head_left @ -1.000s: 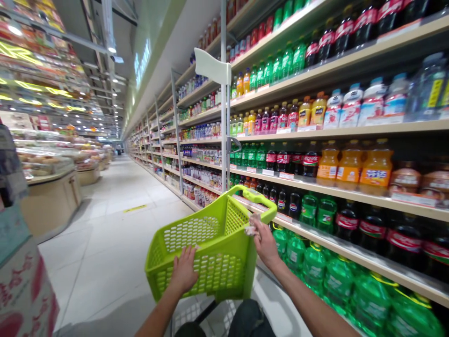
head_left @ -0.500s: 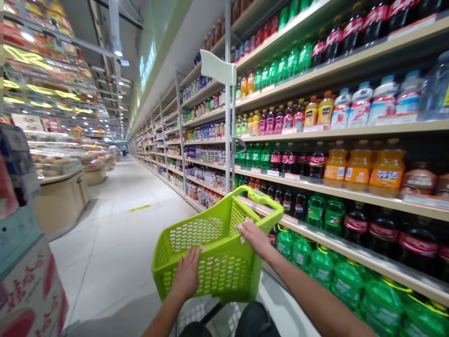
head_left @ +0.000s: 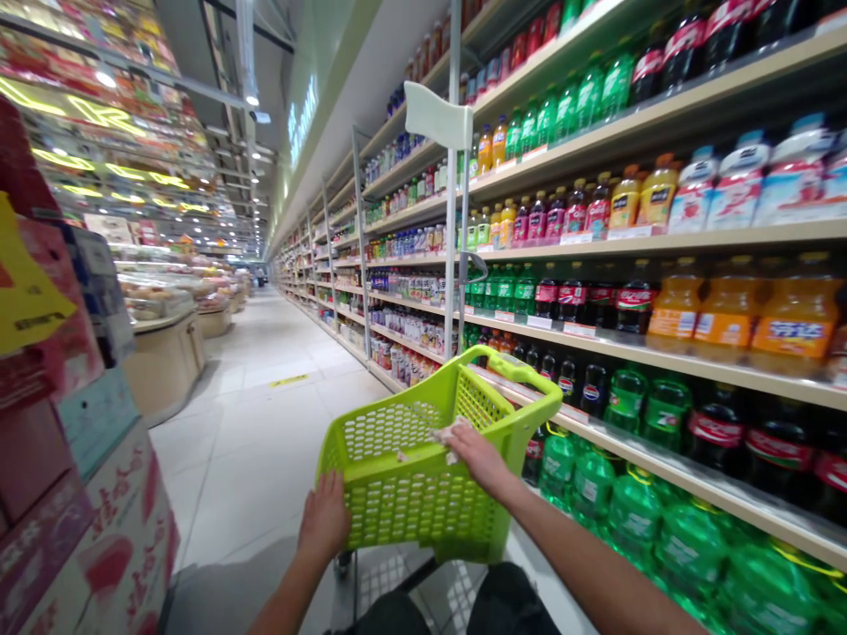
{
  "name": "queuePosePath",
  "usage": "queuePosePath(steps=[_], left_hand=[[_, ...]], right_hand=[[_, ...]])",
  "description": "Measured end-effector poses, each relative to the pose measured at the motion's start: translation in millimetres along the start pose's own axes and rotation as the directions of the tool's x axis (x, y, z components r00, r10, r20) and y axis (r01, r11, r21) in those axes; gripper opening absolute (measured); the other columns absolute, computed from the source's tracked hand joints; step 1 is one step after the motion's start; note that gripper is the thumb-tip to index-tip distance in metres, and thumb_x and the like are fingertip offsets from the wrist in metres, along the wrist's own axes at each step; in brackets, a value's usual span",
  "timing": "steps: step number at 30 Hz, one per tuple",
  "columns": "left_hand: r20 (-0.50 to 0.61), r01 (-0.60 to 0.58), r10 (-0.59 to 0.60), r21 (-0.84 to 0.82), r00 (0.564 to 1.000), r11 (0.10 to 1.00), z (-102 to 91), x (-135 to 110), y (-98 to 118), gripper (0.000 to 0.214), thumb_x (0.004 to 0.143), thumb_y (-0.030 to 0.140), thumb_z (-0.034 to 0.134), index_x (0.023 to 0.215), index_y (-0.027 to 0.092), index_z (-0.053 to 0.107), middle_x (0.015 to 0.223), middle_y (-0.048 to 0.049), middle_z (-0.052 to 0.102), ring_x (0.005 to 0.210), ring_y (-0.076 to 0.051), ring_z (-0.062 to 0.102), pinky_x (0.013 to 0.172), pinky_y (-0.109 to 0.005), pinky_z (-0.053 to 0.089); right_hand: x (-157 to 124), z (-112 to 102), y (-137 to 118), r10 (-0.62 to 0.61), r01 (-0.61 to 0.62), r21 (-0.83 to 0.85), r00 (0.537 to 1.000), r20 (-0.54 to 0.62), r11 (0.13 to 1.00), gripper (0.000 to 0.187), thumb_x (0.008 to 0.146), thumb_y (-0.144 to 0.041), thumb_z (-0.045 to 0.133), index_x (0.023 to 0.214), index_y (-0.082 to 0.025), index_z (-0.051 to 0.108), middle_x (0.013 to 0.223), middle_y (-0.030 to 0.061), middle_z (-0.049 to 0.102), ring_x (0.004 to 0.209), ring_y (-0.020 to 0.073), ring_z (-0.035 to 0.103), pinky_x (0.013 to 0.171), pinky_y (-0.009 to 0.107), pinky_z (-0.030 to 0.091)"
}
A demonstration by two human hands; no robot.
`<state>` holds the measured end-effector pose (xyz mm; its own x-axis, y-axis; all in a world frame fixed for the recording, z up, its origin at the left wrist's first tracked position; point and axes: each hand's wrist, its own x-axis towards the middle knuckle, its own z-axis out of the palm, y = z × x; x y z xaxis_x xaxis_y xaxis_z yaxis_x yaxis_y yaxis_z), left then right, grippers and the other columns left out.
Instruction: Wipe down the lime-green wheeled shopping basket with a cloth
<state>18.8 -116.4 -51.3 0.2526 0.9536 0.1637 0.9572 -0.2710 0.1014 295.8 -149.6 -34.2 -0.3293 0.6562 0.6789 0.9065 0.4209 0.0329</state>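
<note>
A lime-green plastic shopping cart point(head_left: 423, 507) with perforated walls stands in front of me, its handle end to the right. My right hand point(head_left: 473, 454) is closed on a crumpled whitish tissue point(head_left: 450, 435) and presses it on the near top rim. Against the cart's near left corner lies my left hand point(head_left: 324, 516), its fingers fairly straight and holding nothing visible. Between the hands, a small pale scrap point(head_left: 401, 456) sits on the rim. The inside of the basket shows only in part.
Shelves of drink bottles point(head_left: 635, 401) run along the right side, close to the cart. Stacked cartons point(head_left: 119, 529) stand at the near left, with a food display counter point(head_left: 165, 362) beyond. A tiled aisle floor point(head_left: 258, 441) stretches ahead. My knees point(head_left: 509, 604) are below the cart.
My left hand has slid left along the rim to the corner, uncovering the pale scrap. The right hand with the tissue has moved slightly left along the rim. The view has turned left.
</note>
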Motion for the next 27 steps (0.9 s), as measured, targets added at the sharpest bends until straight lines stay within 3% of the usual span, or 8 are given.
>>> queuePosePath(steps=[3,5,8,11,14,16,21,27], left_hand=[[-0.036,0.037,-0.038,-0.031,0.999,0.999,10.0,-1.7,-18.7,0.069,0.060,0.002,0.039,0.129,0.005,0.034,0.139,-0.0138,0.033,0.130,-0.024,0.023,0.103,-0.033,0.027],[-0.042,0.010,-0.015,-0.110,0.999,0.994,15.5,-2.8,-23.6,0.070,0.059,0.000,0.039,0.128,0.005,0.035,0.138,-0.0126,0.034,0.131,-0.022,0.022,0.105,-0.031,0.025],[-0.031,-0.024,0.016,-0.313,0.999,0.949,18.8,-3.0,-32.0,0.071,0.058,-0.003,0.036,0.128,0.004,0.034,0.138,-0.0107,0.035,0.130,-0.017,0.024,0.107,-0.028,0.021],[-0.020,0.020,-0.038,-0.569,0.999,0.822,15.2,-1.7,-46.0,0.073,0.059,-0.003,0.032,0.131,0.006,0.027,0.137,-0.0085,0.038,0.127,-0.013,0.031,0.105,-0.026,0.027],[0.032,0.076,-0.076,-0.700,0.997,0.710,7.3,-1.7,-54.9,0.075,0.058,-0.002,0.032,0.132,0.011,0.026,0.133,-0.0059,0.044,0.123,-0.012,0.038,0.102,-0.026,0.032],[0.058,0.089,-0.068,-0.704,0.996,0.705,2.5,-4.2,-54.6,0.074,0.058,-0.001,0.035,0.130,0.013,0.031,0.131,-0.0043,0.046,0.123,-0.013,0.038,0.104,-0.028,0.029],[0.028,0.059,-0.054,-0.650,0.998,0.758,-3.5,-14.2,-45.0,0.070,0.058,0.002,0.040,0.128,0.008,0.034,0.137,-0.0073,0.037,0.127,-0.016,0.032,0.108,-0.028,0.022],[0.019,0.073,-0.077,-0.597,0.997,0.799,-8.9,-12.8,-36.4,0.067,0.058,0.000,0.038,0.125,0.007,0.037,0.134,-0.0092,0.041,0.124,-0.016,0.036,0.107,-0.029,0.024]], right_hand=[[-6.8,-6.9,8.7,0.149,-0.150,-0.006,0.987,-0.057,0.989,0.029,0.084,-0.012,0.041,0.108,-0.019,0.057,0.109,0.0096,0.057,0.108,0.0208,0.047,0.098,0.044,0.033],[1.0,9.9,-14.9,0.157,-0.155,0.045,0.986,-0.052,0.987,0.028,0.085,-0.013,0.041,0.107,-0.019,0.057,0.107,0.0081,0.058,0.106,0.0195,0.048,0.100,0.043,0.032],[27.6,56.4,-79.4,0.046,-0.038,0.201,0.998,-0.036,0.979,0.029,0.086,-0.016,0.042,0.112,-0.021,0.054,0.107,0.0048,0.058,0.104,0.0167,0.049,0.102,0.040,0.030],[50.5,100.3,-135.2,-0.124,0.135,0.293,0.991,-0.057,0.946,0.031,0.086,-0.018,0.044,0.116,-0.019,0.051,0.115,0.0077,0.056,0.113,0.0184,0.045,0.102,0.040,0.030],[46.6,129.5,-159.0,-0.248,0.259,0.279,0.966,-0.076,0.925,0.029,0.085,-0.016,0.043,0.113,-0.015,0.054,0.120,0.0107,0.053,0.121,0.0208,0.038,0.101,0.040,0.032],[28.1,140.2,-160.5,-0.277,0.272,0.281,0.960,-0.023,0.920,0.025,0.085,-0.015,0.043,0.105,-0.014,0.059,0.115,0.0100,0.057,0.118,0.0200,0.041,0.100,0.037,0.035],[-12.1,121.4,-143.6,-0.222,0.163,0.346,0.965,0.137,0.924,0.023,0.084,-0.012,0.044,0.095,-0.018,0.062,0.100,0.0059,0.063,0.107,0.0172,0.050,0.093,0.033,0.042],[18.7,69.2,-130.1,-0.077,0.052,0.482,0.996,0.032,0.875,0.029,0.085,-0.014,0.041,0.107,-0.022,0.057,0.112,0.0031,0.057,0.116,0.0158,0.043,0.104,0.036,0.028]])
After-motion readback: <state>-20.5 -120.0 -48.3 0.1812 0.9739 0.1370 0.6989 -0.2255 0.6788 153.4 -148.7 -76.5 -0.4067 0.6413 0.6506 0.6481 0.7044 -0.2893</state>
